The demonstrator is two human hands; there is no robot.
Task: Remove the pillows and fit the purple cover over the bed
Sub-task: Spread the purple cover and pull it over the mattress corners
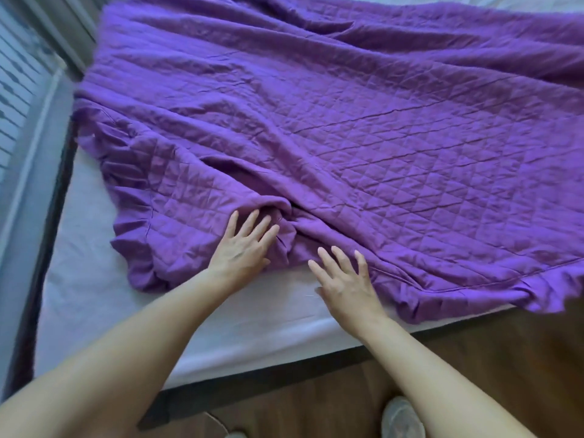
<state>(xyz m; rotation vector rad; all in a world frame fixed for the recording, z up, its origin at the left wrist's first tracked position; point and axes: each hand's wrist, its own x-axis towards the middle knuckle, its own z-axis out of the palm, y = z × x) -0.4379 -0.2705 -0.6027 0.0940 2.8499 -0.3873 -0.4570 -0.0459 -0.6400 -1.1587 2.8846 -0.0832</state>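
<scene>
Purple cover point(316, 128) lies skewed and rumpled across the bed point(104, 305), near-left corner of the bed bare. Left hand point(243, 245) flat on a bunched fold, right hand point(344, 279) at the hem; both grips wide, holding nothing, likely to smooth and shift it. No pillows visible.

One view only, worn on the head, looking forward and steeply down from standing height at the near edge of the bed point(104, 298). Wide-angle, with straight edges bowed toward the frame borders. Close enough to the bed for both forearms to enter from the bottom corners and reach the mattress edge. Bed filling most of the frame, running away toward the top; its near corner at lower left, its far side cut off at top and right. Wooden floor point(505, 349) just below the bed edge, at lower right.
</scene>
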